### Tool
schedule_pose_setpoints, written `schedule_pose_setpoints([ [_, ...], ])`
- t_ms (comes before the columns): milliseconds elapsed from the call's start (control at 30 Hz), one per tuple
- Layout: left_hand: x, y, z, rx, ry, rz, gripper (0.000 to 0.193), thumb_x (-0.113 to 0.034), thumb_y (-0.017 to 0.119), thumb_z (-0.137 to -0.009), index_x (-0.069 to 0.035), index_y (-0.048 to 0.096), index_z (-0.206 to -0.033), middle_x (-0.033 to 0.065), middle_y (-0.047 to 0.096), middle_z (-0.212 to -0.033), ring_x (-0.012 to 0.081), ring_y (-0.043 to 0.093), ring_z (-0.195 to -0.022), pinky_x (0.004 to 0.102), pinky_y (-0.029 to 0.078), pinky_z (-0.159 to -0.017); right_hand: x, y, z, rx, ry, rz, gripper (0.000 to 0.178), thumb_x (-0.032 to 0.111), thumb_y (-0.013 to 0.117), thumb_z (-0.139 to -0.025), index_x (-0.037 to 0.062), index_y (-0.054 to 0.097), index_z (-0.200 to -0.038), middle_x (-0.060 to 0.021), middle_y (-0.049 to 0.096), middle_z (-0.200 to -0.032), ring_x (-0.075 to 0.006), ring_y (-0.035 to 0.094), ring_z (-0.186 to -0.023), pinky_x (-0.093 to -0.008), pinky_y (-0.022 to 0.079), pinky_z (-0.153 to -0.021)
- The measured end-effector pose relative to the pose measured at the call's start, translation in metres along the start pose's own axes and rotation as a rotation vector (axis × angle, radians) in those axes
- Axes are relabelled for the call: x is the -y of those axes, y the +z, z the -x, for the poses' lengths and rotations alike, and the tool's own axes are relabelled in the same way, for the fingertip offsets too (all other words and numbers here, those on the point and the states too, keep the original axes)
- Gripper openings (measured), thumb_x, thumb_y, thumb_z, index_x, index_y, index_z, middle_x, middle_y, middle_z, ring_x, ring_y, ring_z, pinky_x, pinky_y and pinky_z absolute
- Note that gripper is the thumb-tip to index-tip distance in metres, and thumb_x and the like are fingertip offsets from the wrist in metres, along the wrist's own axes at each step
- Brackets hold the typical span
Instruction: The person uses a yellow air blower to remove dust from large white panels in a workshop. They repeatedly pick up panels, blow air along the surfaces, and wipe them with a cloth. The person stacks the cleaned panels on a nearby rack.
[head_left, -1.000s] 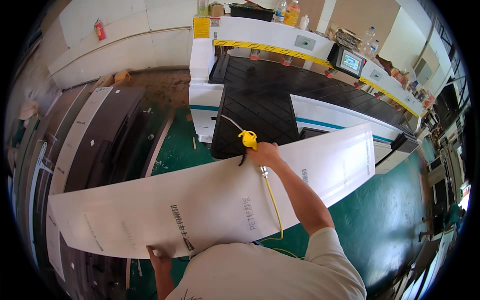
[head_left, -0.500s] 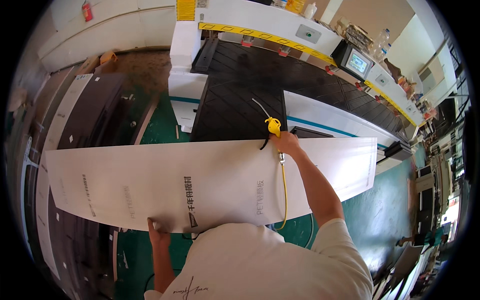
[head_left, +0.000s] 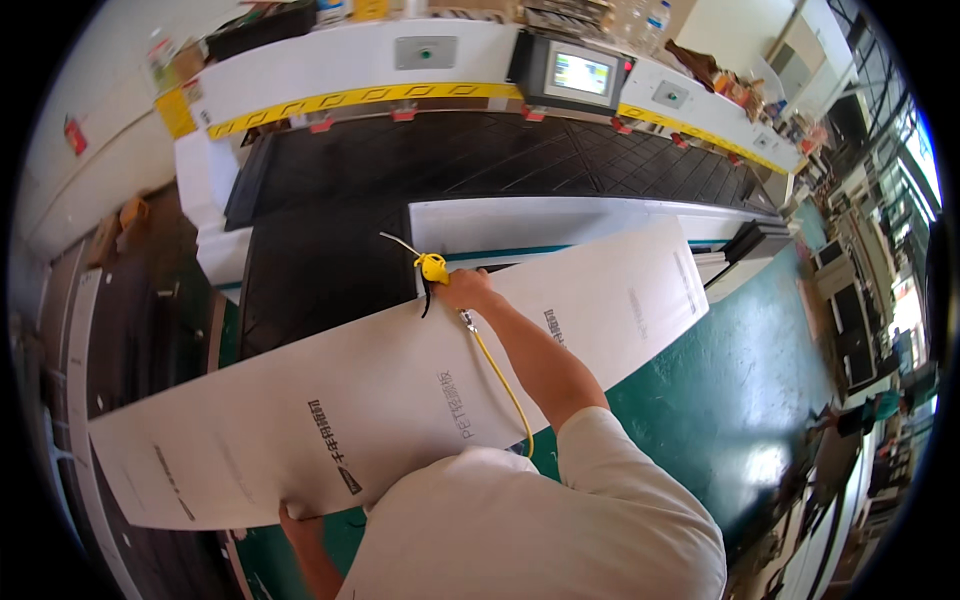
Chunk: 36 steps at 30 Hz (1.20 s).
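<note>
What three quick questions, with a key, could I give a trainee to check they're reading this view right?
1. Which hand holds the yellow air gun?
2. True or false: the left hand is at the white panel's far edge.
3. Fill in: the hose running from the gun is ____ in colour.

Key: 1. The right hand. 2. False; it is at the near edge. 3. Yellow.

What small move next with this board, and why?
Perhaps turn the white board square to the black table: its right end is farther forward. Your left grip is on the near edge; your right grip, at the far edge, holds a yellow air gun.
</note>
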<state>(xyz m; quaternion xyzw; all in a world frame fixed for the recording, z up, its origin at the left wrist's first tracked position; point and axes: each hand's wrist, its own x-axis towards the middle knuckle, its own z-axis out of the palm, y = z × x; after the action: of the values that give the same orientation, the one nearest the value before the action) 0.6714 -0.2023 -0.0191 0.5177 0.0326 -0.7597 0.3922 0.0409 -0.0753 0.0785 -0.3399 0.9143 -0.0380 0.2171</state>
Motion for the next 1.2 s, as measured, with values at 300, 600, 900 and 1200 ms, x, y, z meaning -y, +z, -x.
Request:
schedule_pose_setpoints([
  [300, 0.117, 0.054, 0.045, -0.016, 0.041, 0.071, 0.047, -0.028, 0.038, -0.107, 0.003, 0.048, -0.140, 0.0196, 0.054, -0.139, 0.0359, 0.051, -0.129, 0.0532, 0.045, -0.109, -0.086, -0.029, -0.065, 0.116, -0.056, -0.041, 0.072, 0.065, 0.045, -0.096, 0.0018, 0.070, -0.120, -0.0165, 0.071, -0.123, -0.0322, 0.063, -0.122, -0.0470, 0.035, -0.110],
  [600, 0.166, 0.080, 0.052, -0.081, 0.104, 0.128, 0.047, -0.027, 0.041, -0.104, 0.005, 0.049, -0.137, 0.0178, 0.057, -0.137, 0.0343, 0.054, -0.128, 0.0526, 0.047, -0.108, -0.125, -0.010, -0.134, 0.143, -0.130, 0.037, 0.071, 0.064, 0.047, -0.094, 0.0035, 0.069, -0.124, -0.0185, 0.070, -0.124, -0.0342, 0.062, -0.122, -0.0500, 0.040, -0.107],
  [900, 0.198, 0.173, 0.029, -0.133, 0.256, -0.255, 0.055, -0.030, 0.057, -0.098, 0.003, 0.046, -0.141, 0.0149, 0.055, -0.137, 0.0294, 0.052, -0.126, 0.0456, 0.042, -0.109, -0.181, -0.011, -0.127, 0.004, -0.091, -1.617, 0.040, 0.034, 0.053, -0.099, 0.0039, 0.069, -0.121, -0.0156, 0.069, -0.126, -0.0267, 0.061, -0.123, -0.0435, 0.042, -0.108],
  [1200, 0.234, 0.282, -0.024, -0.350, 1.285, -1.825, 0.074, -0.032, 0.064, -0.092, -0.005, 0.037, -0.155, 0.0236, 0.029, -0.162, 0.0380, 0.025, -0.151, 0.0544, 0.024, -0.120, -0.111, 0.028, 0.052, 0.745, -0.235, -1.217, 0.042, 0.043, 0.044, -0.109, 0.0041, 0.059, -0.105, -0.0066, 0.064, -0.078, -0.0168, 0.061, -0.064, -0.0315, 0.050, -0.061],
])
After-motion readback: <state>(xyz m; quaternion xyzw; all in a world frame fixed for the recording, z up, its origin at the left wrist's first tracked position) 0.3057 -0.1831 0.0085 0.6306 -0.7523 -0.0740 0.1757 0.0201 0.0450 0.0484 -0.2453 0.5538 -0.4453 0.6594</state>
